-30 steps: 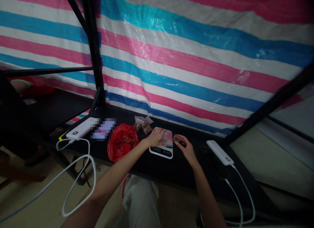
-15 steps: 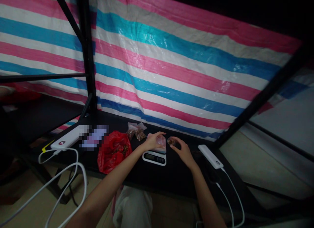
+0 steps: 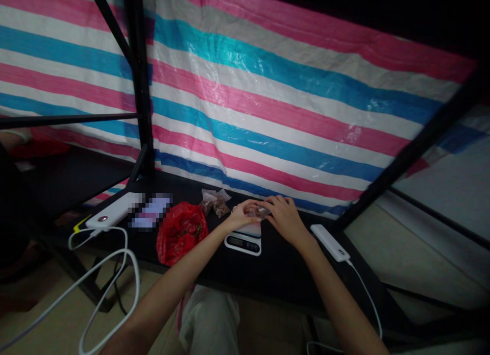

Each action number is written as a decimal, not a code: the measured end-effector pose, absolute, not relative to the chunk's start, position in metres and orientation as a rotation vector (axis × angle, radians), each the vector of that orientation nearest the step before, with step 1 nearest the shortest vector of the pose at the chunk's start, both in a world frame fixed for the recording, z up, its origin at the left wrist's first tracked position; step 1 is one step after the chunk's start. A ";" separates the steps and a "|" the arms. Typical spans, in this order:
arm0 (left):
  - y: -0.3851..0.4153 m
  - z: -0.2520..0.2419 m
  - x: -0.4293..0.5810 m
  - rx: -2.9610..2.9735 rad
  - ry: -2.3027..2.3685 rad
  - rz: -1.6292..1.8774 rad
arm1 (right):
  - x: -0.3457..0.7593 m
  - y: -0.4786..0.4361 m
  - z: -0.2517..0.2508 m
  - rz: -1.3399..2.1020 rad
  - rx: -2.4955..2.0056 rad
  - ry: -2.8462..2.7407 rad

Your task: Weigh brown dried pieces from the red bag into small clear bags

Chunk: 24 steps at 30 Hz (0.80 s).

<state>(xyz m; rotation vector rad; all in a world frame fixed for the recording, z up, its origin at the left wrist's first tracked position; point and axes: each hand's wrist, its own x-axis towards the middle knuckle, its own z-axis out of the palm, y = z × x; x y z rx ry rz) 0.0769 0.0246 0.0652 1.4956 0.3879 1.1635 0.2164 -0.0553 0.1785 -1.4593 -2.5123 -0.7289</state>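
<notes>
Over a small white digital scale (image 3: 243, 244), my left hand (image 3: 238, 217) has its thumb and fingers curved round a small clear plastic bag (image 3: 251, 211). My right hand (image 3: 284, 217) grips a small clear cup (image 3: 262, 212), tilted toward the bag's mouth. Brownish bits show at the cup, though whether they are falling into the bag I cannot tell. Left of the scale lies an open red plastic bag (image 3: 166, 237) with brown dried pieces inside. Behind it are two small clear bags (image 3: 221, 206) filled with similar brown pieces.
A white power bank (image 3: 329, 243) with a cable lies to the right; another white power bank (image 3: 111, 212) lies left beside a blurred phone (image 3: 151, 212). White cables (image 3: 132, 273) loop over the front edge. Black frame posts and a striped sheet (image 3: 248, 105) stand behind the black table.
My right hand has moved left with the cup, from beside the scale to the bag in my left hand, and has tipped the cup. The view has shifted slightly.
</notes>
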 end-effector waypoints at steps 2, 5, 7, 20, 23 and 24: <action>0.024 0.068 0.078 1.501 0.394 1.170 | 0.212 -0.056 0.180 -0.789 -1.445 -2.526; 0.024 0.074 0.078 1.584 0.484 1.190 | 0.209 -0.055 0.181 -0.845 -1.441 -2.532; 0.026 0.077 0.077 1.685 0.589 1.202 | 0.209 -0.055 0.180 -0.876 -1.452 -2.517; 0.031 0.047 0.067 2.247 1.119 0.824 | 0.228 -0.062 0.137 -0.670 -1.489 -2.331; 0.033 0.065 0.031 2.337 1.061 0.800 | 0.221 -0.063 0.125 -0.537 -1.501 -2.273; 0.035 0.072 0.014 2.370 1.047 0.774 | 0.216 -0.064 0.121 -0.488 -1.503 -2.259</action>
